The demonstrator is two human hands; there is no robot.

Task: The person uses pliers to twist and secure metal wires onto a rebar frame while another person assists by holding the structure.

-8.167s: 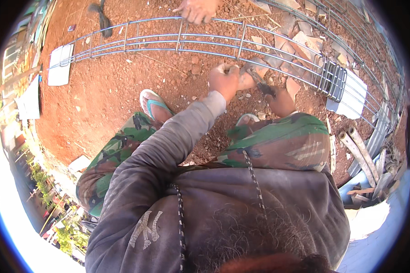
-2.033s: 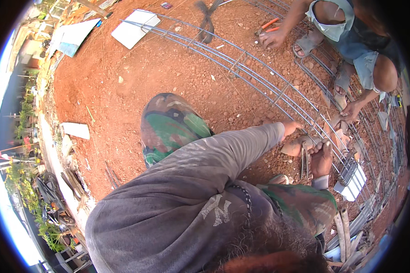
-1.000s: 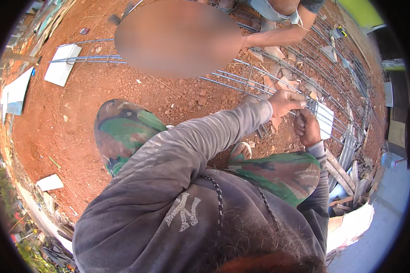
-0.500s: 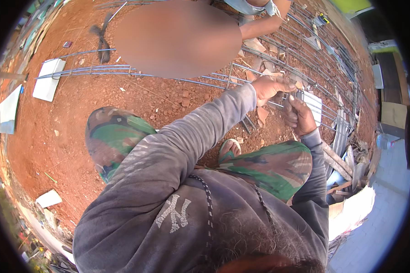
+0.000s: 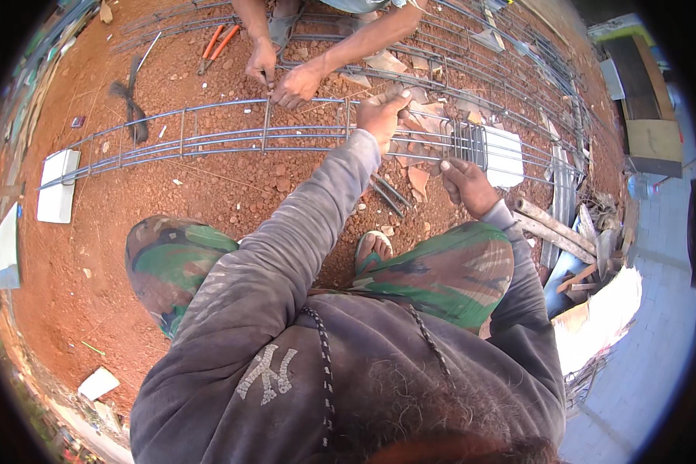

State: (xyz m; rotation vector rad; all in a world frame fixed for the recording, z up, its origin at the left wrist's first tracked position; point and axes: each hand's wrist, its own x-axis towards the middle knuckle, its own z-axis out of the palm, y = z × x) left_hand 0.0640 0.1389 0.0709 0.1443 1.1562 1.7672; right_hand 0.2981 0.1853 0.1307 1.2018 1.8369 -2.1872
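Note:
A long, narrow cage of steel reinforcing bars (image 5: 224, 135) with square stirrups runs across in front of me. My left hand (image 5: 380, 121) is closed on the bars at its upper side, thumb pointing right. My right hand (image 5: 469, 188) is at the lower bar near the cage's right end, fingers curled and thumb pressed in; what it pinches is too small to make out. Between and right of my hands, several stirrups (image 5: 465, 143) stand bunched together on the bars. Across from me, a co-worker's two hands (image 5: 295, 85) work at a stirrup on the top bar.
White blocks (image 5: 504, 158) (image 5: 52, 205) lie under both cage ends. Orange-handled pincers (image 5: 218, 42) rest on the soil beyond. Dark tool handles (image 5: 390, 195) lie by my foot. A black wire bundle (image 5: 130, 110) is at left. More bar cages (image 5: 510, 69) and broken tiles (image 5: 417, 179) spread at right.
My hands have come apart: the left moved left along the cage, the right drew back toward me. The view has shifted, and the co-worker's hands and orange-handled pincers now show.

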